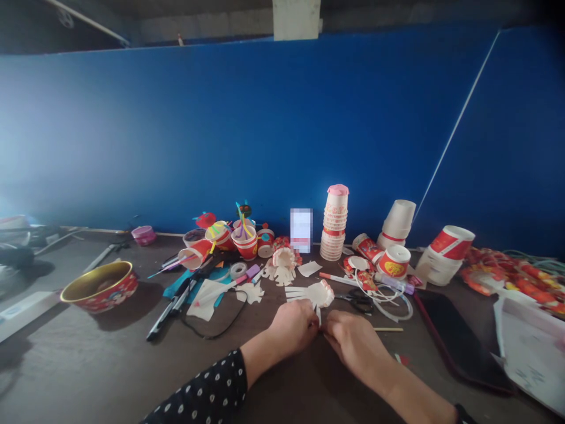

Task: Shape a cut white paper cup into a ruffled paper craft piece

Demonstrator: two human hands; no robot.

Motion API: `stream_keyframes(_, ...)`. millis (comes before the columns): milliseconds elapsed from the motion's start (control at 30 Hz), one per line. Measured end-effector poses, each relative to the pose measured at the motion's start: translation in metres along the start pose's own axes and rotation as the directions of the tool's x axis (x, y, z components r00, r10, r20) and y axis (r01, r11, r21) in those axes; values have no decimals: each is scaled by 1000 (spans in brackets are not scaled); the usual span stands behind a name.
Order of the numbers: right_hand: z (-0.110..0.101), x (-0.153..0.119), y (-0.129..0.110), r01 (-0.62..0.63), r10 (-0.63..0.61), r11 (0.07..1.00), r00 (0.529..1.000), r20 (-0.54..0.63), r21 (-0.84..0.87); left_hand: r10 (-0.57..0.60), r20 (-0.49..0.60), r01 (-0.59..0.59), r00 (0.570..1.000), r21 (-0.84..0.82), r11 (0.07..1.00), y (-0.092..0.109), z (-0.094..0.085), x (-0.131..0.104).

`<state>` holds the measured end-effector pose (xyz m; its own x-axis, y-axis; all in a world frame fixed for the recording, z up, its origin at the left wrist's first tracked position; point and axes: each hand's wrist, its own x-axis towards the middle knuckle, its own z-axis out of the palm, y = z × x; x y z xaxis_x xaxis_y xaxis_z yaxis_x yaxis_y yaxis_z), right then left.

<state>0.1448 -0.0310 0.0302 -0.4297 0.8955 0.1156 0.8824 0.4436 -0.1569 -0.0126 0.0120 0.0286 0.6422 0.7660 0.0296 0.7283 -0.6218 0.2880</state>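
A white paper cup cut into strips (315,292) lies fanned out at the middle of the dark table. My left hand (295,324) is closed at its near side, with the fingers pinched around one white strip. Close beside it, my right hand (348,333) has its fingers pressed together near the same strip; what they hold, if anything, is too small to make out. Just beyond is another cut cup (282,272) with spread petals. Black-handled scissors (359,301) rest to the right of the strips.
A tall cup stack (333,227) stands at the back. A gold-rimmed bowl (101,288), markers and a tape roll (238,271) are on the left. Rightward lie cups, a clear coil (392,306), a dark tablet (461,341) and a paper-filled bag (534,347).
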Motion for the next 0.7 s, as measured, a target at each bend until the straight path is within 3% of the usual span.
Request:
stream_keyframes(267, 5, 6, 0, 15, -15, 1000, 999, -38, -8, -43, -4, 44, 999, 60, 997, 7, -2, -3)
stream_keyframes(533, 3, 6, -1, 39, -38, 999, 999, -32, 13, -48, -20, 46, 999, -99, 994, -1, 1, -2)
stream_keyframes(700, 4, 6, -2, 24, -23, 999, 999, -44, 32, -86, -20, 84, 996, -58, 995, 2, 4, -2)
